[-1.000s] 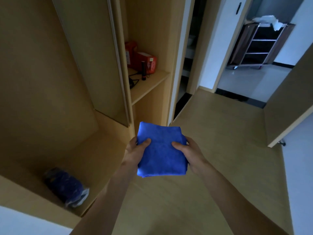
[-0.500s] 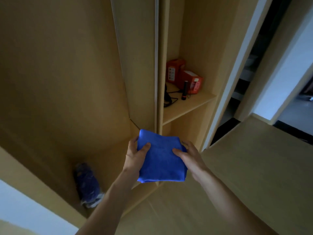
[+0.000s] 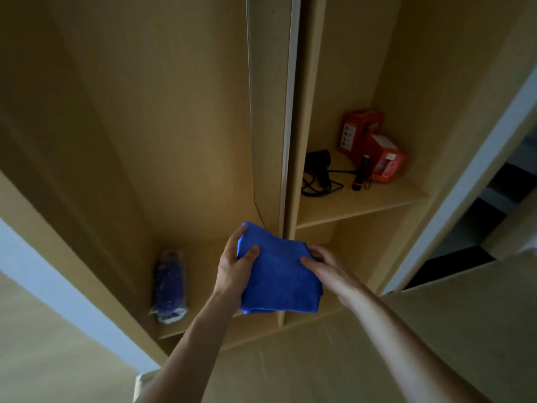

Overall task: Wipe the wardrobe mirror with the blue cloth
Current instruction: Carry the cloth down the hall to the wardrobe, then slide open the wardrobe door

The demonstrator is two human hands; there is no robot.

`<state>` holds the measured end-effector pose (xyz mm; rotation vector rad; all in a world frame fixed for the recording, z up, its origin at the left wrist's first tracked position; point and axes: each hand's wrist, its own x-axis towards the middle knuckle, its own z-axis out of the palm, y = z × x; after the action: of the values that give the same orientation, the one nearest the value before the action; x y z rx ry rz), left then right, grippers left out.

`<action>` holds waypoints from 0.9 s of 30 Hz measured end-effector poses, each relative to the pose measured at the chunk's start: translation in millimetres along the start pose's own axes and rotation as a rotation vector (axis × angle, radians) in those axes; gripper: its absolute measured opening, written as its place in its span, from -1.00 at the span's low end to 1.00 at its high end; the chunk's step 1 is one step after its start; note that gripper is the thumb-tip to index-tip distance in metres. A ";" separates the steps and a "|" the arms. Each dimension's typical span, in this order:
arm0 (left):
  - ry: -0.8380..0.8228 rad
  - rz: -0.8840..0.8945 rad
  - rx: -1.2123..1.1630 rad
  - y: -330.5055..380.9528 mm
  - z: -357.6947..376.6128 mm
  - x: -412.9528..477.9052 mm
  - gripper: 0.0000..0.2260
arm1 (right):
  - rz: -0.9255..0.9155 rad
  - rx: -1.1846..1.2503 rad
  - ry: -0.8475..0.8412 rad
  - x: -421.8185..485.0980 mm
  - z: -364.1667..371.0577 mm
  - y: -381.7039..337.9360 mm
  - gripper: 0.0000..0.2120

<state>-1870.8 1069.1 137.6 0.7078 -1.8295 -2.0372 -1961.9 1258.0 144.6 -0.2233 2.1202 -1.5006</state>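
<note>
A folded blue cloth (image 3: 279, 277) is held flat in front of me, low in the middle of the view. My left hand (image 3: 234, 264) grips its left edge, thumb on top. My right hand (image 3: 327, 269) grips its right edge, thumb on top as well. Behind the cloth stands the open wooden wardrobe (image 3: 145, 126). A narrow upright panel (image 3: 270, 112) with a pale edge runs down its middle; I cannot tell whether it carries a mirror. No mirror surface shows clearly.
A dark blue bag in plastic wrap (image 3: 169, 286) lies on the wardrobe floor at left. On the right shelf (image 3: 363, 202) sit two red boxes (image 3: 374, 149), a black hair dryer with cord (image 3: 319, 173) and a small torch (image 3: 361, 173). A dark gap (image 3: 479, 222) opens at right.
The view has swung left and closer to the wardrobe; the room doorway at right has left the frame. Both hands keep the same hold on the cloth, carried toward the wardrobe's middle.
</note>
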 end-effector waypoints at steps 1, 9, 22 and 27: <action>0.018 -0.001 -0.006 1.5 -0.5 2.6 -0.65 | -0.008 -0.015 -0.024 4.0 -0.1 -1.0 -0.57; 0.043 0.008 0.061 12.0 -1.7 31.3 -0.75 | -0.027 -0.152 -0.077 47.6 16.7 -7.4 -0.61; -0.064 0.150 0.217 39.8 14.1 107.7 -0.72 | -0.263 -0.419 0.136 117.1 -0.3 -68.7 -0.45; -0.046 0.137 0.304 49.5 20.1 121.5 -0.67 | -0.365 -0.548 0.241 135.5 -4.7 -92.8 -0.42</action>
<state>-1987.2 1013.8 169.1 0.5956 -2.1771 -1.7225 -2094.3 1170.3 186.8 -0.6857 2.7745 -1.1312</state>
